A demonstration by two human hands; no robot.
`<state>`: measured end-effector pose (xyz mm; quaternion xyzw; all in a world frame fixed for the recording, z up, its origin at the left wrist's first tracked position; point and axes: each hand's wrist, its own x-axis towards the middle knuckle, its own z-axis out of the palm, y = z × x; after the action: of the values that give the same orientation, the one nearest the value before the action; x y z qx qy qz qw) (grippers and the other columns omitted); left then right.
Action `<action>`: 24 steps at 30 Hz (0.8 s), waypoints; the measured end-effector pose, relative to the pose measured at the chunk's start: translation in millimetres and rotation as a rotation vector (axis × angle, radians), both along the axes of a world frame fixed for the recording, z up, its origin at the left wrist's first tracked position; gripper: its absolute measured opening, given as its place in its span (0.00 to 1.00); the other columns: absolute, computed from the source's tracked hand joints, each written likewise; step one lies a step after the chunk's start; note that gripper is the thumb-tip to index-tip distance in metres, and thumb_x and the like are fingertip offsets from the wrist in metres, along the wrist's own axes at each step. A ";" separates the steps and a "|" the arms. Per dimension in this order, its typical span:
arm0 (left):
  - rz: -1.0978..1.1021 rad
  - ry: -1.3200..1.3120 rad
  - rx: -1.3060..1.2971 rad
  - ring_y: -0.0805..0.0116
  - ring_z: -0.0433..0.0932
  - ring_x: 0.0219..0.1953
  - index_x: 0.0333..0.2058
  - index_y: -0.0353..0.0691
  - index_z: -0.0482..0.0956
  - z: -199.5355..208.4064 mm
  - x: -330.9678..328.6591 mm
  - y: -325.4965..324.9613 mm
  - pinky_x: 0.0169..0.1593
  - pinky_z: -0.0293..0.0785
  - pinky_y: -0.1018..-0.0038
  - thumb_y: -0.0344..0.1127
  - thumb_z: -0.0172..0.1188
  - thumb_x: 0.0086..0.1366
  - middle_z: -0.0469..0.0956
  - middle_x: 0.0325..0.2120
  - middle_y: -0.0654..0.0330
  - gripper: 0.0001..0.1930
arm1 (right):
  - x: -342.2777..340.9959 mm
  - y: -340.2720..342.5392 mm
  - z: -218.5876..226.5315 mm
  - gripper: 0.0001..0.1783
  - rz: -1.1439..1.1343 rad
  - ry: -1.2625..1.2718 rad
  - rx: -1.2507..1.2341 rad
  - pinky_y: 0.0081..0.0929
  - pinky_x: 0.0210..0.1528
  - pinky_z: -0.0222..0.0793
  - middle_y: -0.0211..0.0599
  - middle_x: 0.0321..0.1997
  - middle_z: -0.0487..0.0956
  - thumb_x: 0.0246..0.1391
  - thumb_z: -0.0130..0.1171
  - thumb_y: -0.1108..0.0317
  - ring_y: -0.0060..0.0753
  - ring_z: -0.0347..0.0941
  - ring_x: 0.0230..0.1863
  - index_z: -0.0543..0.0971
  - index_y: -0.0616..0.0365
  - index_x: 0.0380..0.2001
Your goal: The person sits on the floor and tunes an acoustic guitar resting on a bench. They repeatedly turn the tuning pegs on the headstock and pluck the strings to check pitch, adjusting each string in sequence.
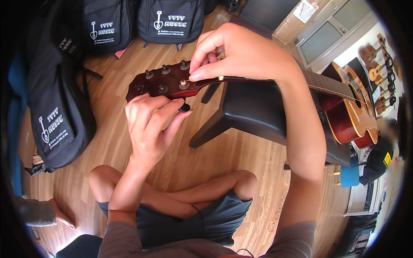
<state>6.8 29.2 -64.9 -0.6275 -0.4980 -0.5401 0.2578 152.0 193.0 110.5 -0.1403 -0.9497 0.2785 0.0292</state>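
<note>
An acoustic guitar (344,120) lies across a black padded bench (254,103), its dark red headstock (165,81) pointing left over the floor. With thumb and fingers, my left hand (148,122) grips a black tuning knob (184,107) on the headstock's near edge. Above it, a tuning post (183,83) carries copper-coloured windings. Beside that post the thumb and index finger of my right hand (228,56) are pinched on a thin string, which is barely visible. My right hand and forearm hide part of the neck. Several other posts stand along the headstock.
Black guitar bags (58,116) stand at the left and far side. My crossed legs (185,198) are below the headstock on the wood floor (258,189). Another person's foot (62,215) is at the left. Several guitars (375,73) hang on the right wall; a person in black (378,159) is nearby.
</note>
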 end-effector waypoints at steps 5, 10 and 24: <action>0.015 -0.025 -0.050 0.58 0.78 0.43 0.44 0.41 0.86 4.6 3.5 -8.8 0.56 0.74 0.56 0.28 0.81 0.49 0.80 0.38 0.60 0.22 | 8.1 -14.2 21.4 0.18 -0.145 -0.100 -0.040 0.25 0.40 0.72 0.31 0.32 0.81 0.55 0.76 0.58 0.24 0.76 0.37 0.89 0.62 0.41; -0.009 -0.026 -0.085 0.56 0.78 0.46 0.46 0.40 0.86 9.2 6.6 -11.4 0.58 0.73 0.58 0.26 0.79 0.53 0.80 0.41 0.57 0.21 | 49.2 0.2 15.2 0.19 -0.180 0.057 0.001 0.29 0.42 0.75 0.36 0.34 0.87 0.52 0.77 0.54 0.30 0.82 0.36 0.90 0.57 0.41; 0.001 -0.048 -0.117 0.54 0.78 0.49 0.48 0.37 0.85 6.6 11.3 -13.6 0.57 0.71 0.62 0.24 0.73 0.61 0.81 0.43 0.54 0.16 | 210.9 -13.5 25.2 0.24 -0.549 0.335 0.477 0.38 0.54 0.77 0.44 0.42 0.88 0.51 0.78 0.49 0.49 0.83 0.46 0.89 0.60 0.38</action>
<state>18.1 15.5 -58.3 -0.6281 -0.5352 -0.5248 0.2088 362.9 179.5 135.6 -0.3308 -0.8969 0.0510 0.2888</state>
